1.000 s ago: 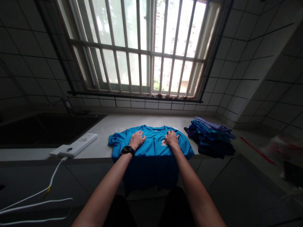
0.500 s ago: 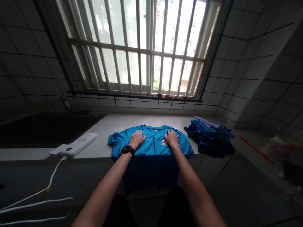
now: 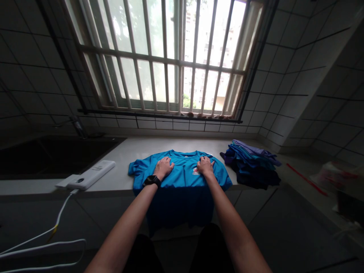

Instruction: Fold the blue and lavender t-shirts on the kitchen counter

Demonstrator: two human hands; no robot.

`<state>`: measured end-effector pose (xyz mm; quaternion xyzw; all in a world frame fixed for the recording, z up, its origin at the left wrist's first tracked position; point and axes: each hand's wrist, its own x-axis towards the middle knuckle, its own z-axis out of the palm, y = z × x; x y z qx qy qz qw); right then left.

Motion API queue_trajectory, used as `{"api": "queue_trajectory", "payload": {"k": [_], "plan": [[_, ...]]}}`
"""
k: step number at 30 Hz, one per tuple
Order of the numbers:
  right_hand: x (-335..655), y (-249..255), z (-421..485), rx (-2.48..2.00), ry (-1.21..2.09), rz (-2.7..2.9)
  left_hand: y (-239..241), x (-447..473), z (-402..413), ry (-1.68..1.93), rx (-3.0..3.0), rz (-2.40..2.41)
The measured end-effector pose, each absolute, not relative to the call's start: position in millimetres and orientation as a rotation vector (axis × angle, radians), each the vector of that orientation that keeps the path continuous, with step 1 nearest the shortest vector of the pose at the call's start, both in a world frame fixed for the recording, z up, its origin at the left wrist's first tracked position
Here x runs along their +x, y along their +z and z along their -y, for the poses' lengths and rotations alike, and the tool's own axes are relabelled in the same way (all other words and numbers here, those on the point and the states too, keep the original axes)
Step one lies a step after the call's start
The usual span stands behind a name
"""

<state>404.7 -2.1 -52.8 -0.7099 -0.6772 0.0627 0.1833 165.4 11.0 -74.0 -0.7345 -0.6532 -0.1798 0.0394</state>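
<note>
A bright blue T-shirt (image 3: 182,172) lies front side up on the white counter, collar toward the window. Its lower part hangs over the counter's front edge. My left hand (image 3: 164,167), with a black watch (image 3: 151,181) on the wrist, is on the left chest below the shoulder. Its fingers are bent down into the cloth. On the other side of the collar, my right hand (image 3: 205,165) has curled fingers gripping the fabric, just above a small white and red print (image 3: 196,171). The fingertips of both hands are partly hidden.
A pile of folded clothes (image 3: 251,163) in blue and purple is right of the shirt. To the left lie a white power bank (image 3: 92,175) with a cable and a dark sink (image 3: 57,151). A red strip (image 3: 305,178) lies far right, below a barred window (image 3: 170,60).
Both hands and the T-shirt keep the same position on the counter. The whole view has shifted very slightly.
</note>
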Motion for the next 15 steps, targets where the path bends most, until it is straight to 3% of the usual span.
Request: {"api": "queue_trajectory", "payload": {"k": [15], "plan": [[402.9, -48.9, 5.7, -2.029, 0.164, 1.913, -73.1, 165.9, -9.8, -0.486, -2.234, 2.006]]}}
